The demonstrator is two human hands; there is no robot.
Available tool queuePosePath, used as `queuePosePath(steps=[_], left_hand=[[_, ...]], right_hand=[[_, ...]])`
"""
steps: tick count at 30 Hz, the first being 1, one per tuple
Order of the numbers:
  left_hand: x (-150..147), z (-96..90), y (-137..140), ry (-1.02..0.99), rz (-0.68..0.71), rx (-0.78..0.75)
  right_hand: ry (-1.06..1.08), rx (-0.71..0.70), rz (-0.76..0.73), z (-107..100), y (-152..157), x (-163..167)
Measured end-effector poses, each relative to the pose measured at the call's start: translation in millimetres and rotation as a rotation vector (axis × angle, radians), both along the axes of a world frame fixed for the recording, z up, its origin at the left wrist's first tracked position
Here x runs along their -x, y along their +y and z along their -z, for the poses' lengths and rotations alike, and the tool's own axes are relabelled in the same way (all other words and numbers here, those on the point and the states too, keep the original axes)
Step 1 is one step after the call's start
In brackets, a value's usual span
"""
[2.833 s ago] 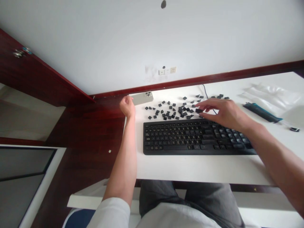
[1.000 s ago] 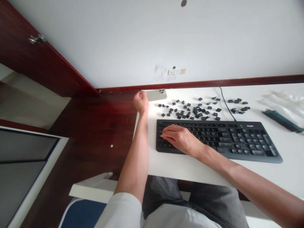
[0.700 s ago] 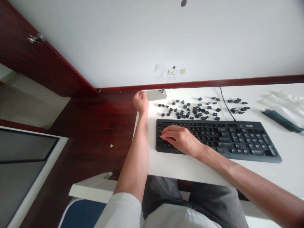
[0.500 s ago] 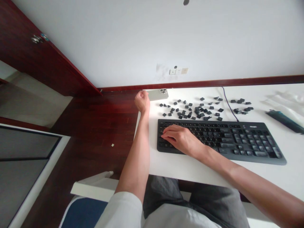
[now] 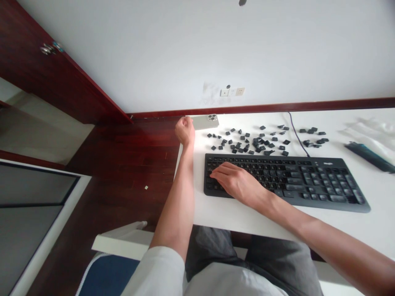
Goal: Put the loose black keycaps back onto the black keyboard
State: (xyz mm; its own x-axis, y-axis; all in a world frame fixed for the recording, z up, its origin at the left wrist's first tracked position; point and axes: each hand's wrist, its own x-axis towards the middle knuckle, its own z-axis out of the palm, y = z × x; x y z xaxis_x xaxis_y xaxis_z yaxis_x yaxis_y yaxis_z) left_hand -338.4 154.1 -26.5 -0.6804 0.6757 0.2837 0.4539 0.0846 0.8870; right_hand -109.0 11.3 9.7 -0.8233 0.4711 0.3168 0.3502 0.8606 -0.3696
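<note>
My right hand is over the left part of a black keyboard. Its fingers are pressed together, the tips down at the keys near the left end. Whatever sits between those fingertips is hidden from me. My left hand is closed in a fist at the table's left edge, and nothing sticks out of it. Right beside that fist lies a pale phone, camera side up. Behind the keyboard, several loose black keycaps are scattered, some in a small heap.
The keyboard's cable runs back to the wall between the keycaps. On the right of the white table lie a dark narrow object and clear plastic wrapping. A blue-seated chair stands at the left below.
The fingers of my right hand have drawn closer together over the keys at the same spot. My left hand and the keycaps have stayed where they were.
</note>
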Motion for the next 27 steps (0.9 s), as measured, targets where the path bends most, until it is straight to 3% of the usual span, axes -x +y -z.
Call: queuePosePath(steps=[5,18,27], left_hand=[[-0.7,-2.0,0.2,-0.007,-0.014,-0.002],[0.8,-0.1,0.4,0.027,-0.002,0.023],[-0.8,-3.2,-1.0,0.019,-0.008,0.032]], right_hand=[[0.009,-0.055,0.002,0.6,-1.9,0.8],[0.104,0.088,0.086,10.0,5.0,7.7],[0.063,0.006,0.019,3.6,5.8,9.0]])
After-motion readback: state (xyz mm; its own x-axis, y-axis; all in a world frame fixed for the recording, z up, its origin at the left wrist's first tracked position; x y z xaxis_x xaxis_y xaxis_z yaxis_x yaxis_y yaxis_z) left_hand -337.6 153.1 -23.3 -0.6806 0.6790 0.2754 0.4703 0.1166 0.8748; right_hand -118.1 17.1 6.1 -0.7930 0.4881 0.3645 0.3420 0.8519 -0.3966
